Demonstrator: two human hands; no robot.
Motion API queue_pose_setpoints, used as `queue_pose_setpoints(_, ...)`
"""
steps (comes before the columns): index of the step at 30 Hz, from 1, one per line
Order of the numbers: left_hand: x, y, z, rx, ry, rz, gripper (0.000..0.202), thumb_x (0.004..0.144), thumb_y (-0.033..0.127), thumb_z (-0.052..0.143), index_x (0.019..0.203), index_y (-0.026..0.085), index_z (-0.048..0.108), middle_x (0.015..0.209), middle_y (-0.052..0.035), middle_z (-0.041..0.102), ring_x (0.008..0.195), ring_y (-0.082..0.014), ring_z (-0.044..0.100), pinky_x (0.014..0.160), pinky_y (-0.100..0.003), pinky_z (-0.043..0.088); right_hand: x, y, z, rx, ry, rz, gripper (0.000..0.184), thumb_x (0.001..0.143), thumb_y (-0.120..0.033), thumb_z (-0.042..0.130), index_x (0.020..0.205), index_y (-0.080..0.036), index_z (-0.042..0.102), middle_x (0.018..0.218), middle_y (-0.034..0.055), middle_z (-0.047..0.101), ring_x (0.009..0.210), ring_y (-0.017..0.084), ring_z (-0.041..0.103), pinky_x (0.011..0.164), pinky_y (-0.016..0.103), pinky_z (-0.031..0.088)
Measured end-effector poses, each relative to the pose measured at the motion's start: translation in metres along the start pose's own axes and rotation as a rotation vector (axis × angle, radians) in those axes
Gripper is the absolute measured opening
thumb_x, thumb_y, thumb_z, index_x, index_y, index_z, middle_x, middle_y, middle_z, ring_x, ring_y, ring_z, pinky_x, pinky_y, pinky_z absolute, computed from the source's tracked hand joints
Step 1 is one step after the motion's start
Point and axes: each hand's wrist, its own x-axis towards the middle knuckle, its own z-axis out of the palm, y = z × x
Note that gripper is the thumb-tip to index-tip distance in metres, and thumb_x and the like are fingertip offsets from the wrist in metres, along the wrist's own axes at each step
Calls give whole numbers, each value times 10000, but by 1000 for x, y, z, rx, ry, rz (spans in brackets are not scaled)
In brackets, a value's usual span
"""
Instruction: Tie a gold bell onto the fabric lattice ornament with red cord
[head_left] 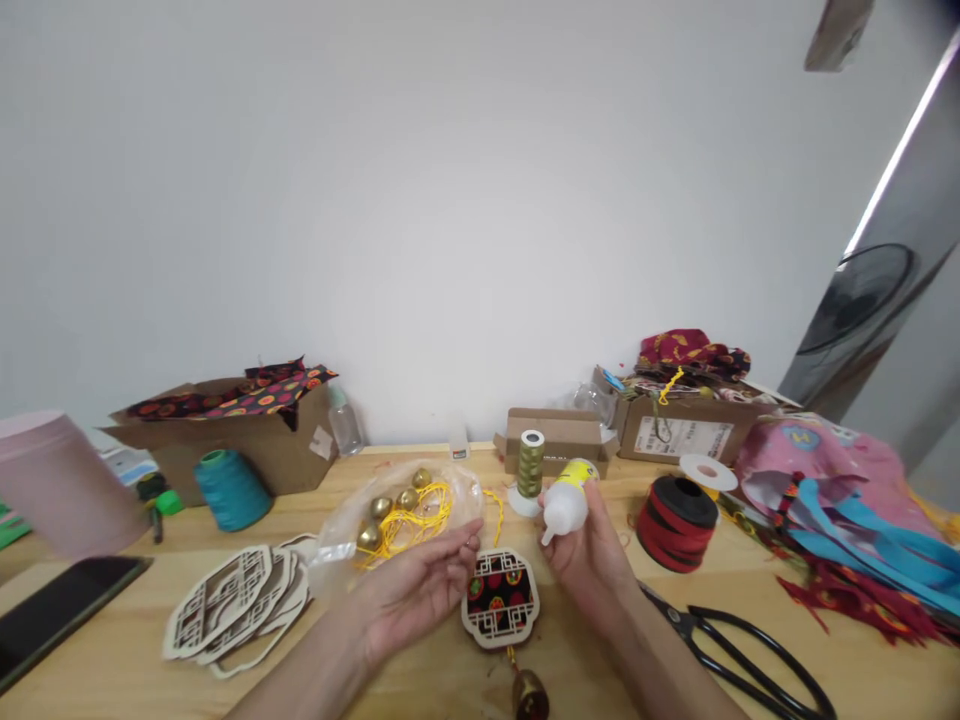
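In my right hand (589, 570) is a white glue bottle (566, 505) with a yellow label, tilted so its narrow nozzle points down and left. My left hand (427, 585) is turned partly palm up beside the pendant, its fingers curled together at the tips; whatever they may pinch is too small to make out. Between the hands lies a wooden fretwork pendant (501, 600) with dark patterned fabric inside. A brass bell (529, 693) hangs from its lower end on a cord, and a yellow cord (495, 515) runs from its top.
Brass bells (407, 498) and yellow cords lie on a plastic bag behind my left hand. Wooden frames (232, 605) and a phone (67, 610) are at left. Black scissors (739, 650) and a red ribbon spool (677, 525) are at right. Boxes (679, 425) line the wall.
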Motion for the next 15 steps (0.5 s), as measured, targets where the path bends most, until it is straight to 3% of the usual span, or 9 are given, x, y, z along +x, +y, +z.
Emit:
queue_pose_setpoints(5,2,-1,-7,26,51,164,198,787,-40,426,819,71,586,689,-78,629,549,-99,623,489,-155,523,0,0,5,-59,80,-86,313,604,-327,719,818,-143,583,706,4,699,541,87,619,458,144,495)
queue_pose_setpoints(9,1,-5,-13,14,104,142,165,770,-13,479,699,56,611,631,-79,622,504,-107,615,452,-165,525,0,7,1,-113,150,-88,304,623,-311,709,836,-137,582,741,12,698,546,88,618,451,145,489)
queue_pose_setpoints(15,4,1,-18,-163,214,244,212,791,-16,434,829,70,624,738,-86,642,550,-107,635,469,-159,544,-1,11,-5,-216,146,-148,259,639,-309,698,819,-149,603,728,16,703,582,108,626,480,163,496)
